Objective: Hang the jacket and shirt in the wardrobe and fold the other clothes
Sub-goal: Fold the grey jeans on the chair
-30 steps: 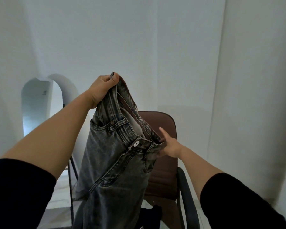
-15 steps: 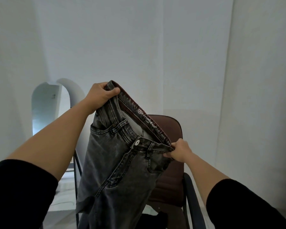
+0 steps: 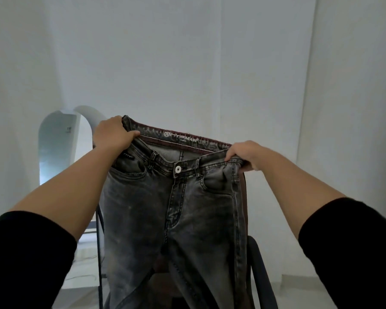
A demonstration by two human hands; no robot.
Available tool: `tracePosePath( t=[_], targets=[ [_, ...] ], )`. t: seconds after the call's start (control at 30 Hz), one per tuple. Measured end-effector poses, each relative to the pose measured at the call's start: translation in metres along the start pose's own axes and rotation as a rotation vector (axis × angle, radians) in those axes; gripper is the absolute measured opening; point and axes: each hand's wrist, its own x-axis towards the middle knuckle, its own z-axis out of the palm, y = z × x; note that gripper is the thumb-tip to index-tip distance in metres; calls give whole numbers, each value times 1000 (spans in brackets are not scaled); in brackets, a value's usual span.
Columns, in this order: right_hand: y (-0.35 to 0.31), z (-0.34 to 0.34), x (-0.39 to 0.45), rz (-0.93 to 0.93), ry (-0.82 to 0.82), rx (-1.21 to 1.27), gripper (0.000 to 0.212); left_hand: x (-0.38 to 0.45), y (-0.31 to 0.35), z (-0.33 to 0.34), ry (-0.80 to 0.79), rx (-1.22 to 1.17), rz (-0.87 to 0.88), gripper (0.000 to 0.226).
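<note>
Fingers (image 3: 133,134) of my left hand (image 3: 112,136) are curling over the waistband at the left corner of the jeans (image 3: 172,219), thumb lying along the front edge, so that hand is grasping the denim firmly. On the other side, my right hand (image 3: 245,153) is pinching the right corner of the waistband, its fingers folded down over the cloth and the knuckles facing me. Both my forearms are reaching forward and slightly upward, bare from the wrist to the pushed-up black sleeves (image 3: 29,255), and they are spreading apart so the waistband is stretching nearly level between them.

I am seeing the jeans hanging front side toward me, held up in the air, with the button (image 3: 178,169) done up at the middle and the legs dropping down out of view. Behind the denim, a brown chair (image 3: 243,197) is showing as a thin strip at the right edge, with its dark armrest (image 3: 263,273) lower down. An arched mirror (image 3: 58,148) is leaning against the white wall (image 3: 187,63) at the left.
</note>
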Motion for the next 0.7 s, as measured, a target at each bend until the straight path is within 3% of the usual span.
tracePosePath(
  t=[0.1, 0.2, 0.27, 0.33, 0.43, 0.7],
  targets=[
    [-24, -2, -10, 35, -140, 60, 7, 9, 3, 1, -15, -101, -124, 53],
    [-41, 5, -15, 12, -194, 194, 5, 12, 7, -1, -151, -298, -222, 57],
    [-49, 15, -18, -18, -214, 258, 9, 11, 14, 3, -263, -532, -227, 47],
    [-55, 27, -20, -40, -221, 280, 11, 3, 27, 9, -368, -766, -205, 28],
    [-63, 43, -23, -63, -224, 293, 17, -15, 55, 11, -487, -934, -124, 16],
    [-63, 48, -26, -50, -162, 246, 23, -41, 74, 11, -632, -989, 72, 28]
  ],
)
